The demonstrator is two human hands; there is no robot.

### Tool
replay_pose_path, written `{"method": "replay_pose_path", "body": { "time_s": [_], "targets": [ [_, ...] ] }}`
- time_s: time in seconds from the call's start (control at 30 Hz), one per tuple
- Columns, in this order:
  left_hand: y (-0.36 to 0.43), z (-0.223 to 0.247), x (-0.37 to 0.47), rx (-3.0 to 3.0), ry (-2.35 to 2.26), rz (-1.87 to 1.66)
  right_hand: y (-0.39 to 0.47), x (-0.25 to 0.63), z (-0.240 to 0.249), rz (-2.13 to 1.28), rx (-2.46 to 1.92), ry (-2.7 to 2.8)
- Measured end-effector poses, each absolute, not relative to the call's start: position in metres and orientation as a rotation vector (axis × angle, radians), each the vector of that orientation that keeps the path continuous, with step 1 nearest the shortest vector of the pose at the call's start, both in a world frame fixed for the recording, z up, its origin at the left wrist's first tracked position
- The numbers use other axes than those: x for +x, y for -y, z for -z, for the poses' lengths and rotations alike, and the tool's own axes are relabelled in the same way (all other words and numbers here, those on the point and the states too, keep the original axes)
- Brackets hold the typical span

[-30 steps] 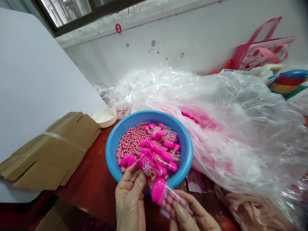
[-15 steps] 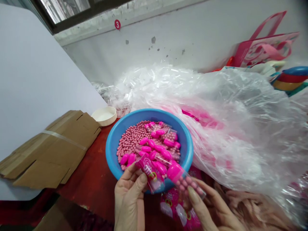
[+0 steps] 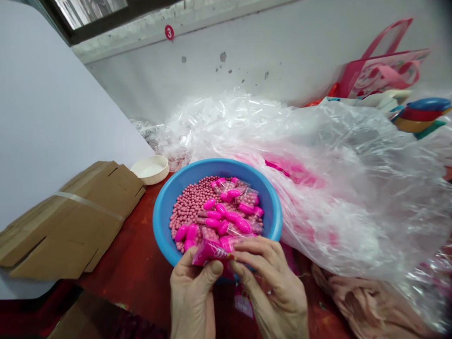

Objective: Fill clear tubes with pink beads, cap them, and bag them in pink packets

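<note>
At six o'clock on the blue basin [image 3: 271, 217], the left hand [image 3: 194, 294] pinched a pink packet [image 3: 209, 252]; the right hand [image 3: 273, 278] held bunched fingers alongside, grip unclear. Two-handed handling seemed underway, next requiring a steady pinch.

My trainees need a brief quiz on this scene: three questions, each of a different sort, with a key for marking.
1. True or false: in the picture, the brown cardboard lies to the left of the blue basin.

2. Choose one. The left hand is holding:
A) a white dish
B) a pink packet
C) a carry bag

3. Fill in the blank: the round red label on the wall shows the number ____.

Key: 1. True. 2. B. 3. 3.
</note>
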State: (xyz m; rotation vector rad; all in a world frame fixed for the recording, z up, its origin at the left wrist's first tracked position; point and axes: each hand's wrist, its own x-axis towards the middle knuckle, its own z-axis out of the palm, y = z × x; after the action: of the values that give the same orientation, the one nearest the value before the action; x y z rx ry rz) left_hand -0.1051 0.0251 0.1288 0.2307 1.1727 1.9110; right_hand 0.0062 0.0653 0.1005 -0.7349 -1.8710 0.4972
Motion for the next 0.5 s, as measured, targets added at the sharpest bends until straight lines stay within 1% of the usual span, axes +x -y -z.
{"method": "replay_pose_path", "body": {
  "time_s": [0.17, 0.27, 0.4, 0.5],
  "targets": [
    [-0.022, -0.128, -0.106, 0.320, -1.244, -1.904, -0.072, 0.007, -0.104, -0.303, -0.723, 1.895],
    [-0.024, -0.129, -0.108, 0.301, -1.292, -1.949, -0.076, 0.008, -0.102, -0.279, -0.724, 1.919],
    [-0.027, -0.131, -0.113, 0.213, -1.358, -2.015, -0.080, 0.009, -0.090, -0.110, -1.037, 2.043],
    [-0.027, -0.133, -0.117, 0.146, -1.342, -2.023, -0.082, 0.009, -0.084, -0.032, -1.142, 2.106]
  ]
}}
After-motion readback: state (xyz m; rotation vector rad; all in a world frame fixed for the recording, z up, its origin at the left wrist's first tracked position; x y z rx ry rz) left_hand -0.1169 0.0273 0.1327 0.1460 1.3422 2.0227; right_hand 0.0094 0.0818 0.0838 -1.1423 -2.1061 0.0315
